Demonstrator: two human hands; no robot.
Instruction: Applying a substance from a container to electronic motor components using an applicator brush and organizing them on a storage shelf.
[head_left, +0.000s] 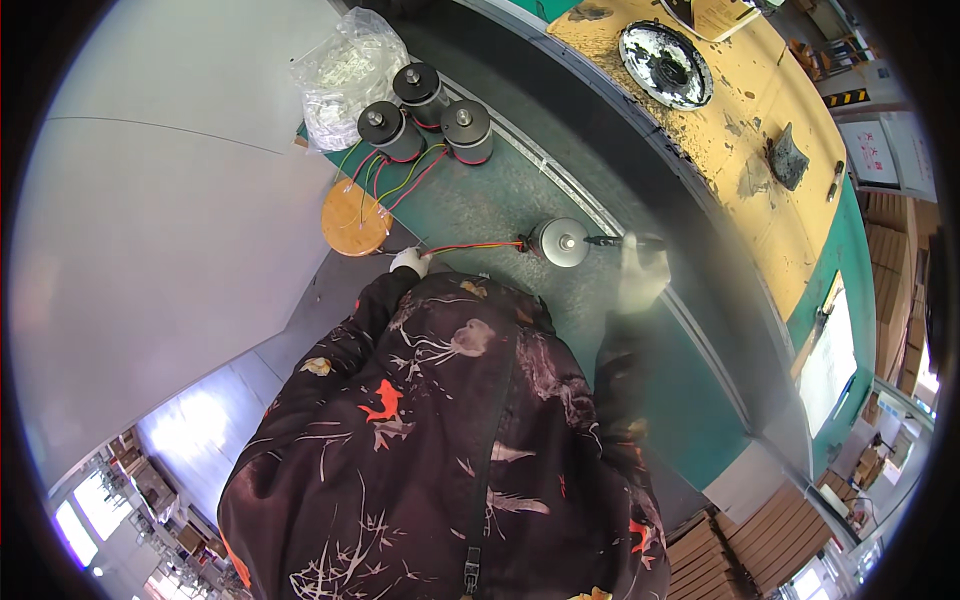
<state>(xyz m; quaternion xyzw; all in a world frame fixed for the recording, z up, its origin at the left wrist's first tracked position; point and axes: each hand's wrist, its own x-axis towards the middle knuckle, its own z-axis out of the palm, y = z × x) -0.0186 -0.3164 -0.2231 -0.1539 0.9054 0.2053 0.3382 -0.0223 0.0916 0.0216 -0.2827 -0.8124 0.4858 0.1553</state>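
A round motor point(560, 243) with a silver face and a central shaft lies on the green work surface in front of me. Its red and yellow wires point(475, 246) run left to my left hand point(410, 262), which is in a white glove and closed on their ends. My right hand point(642, 275), also gloved and smeared by motion, grips a slim black pen-shaped tool point(606, 241). The tool's tip points left, at or close to the motor's right edge; contact cannot be made out.
Three black-topped motors point(464, 122) with loose coloured wires stand at the far left, beside a clear plastic bag point(350, 75). A round wooden disc point(355, 217) is left of the green surface. Beyond a dark strip lies a stained yellow board point(735, 150) bearing a black-smeared round tray point(665, 66).
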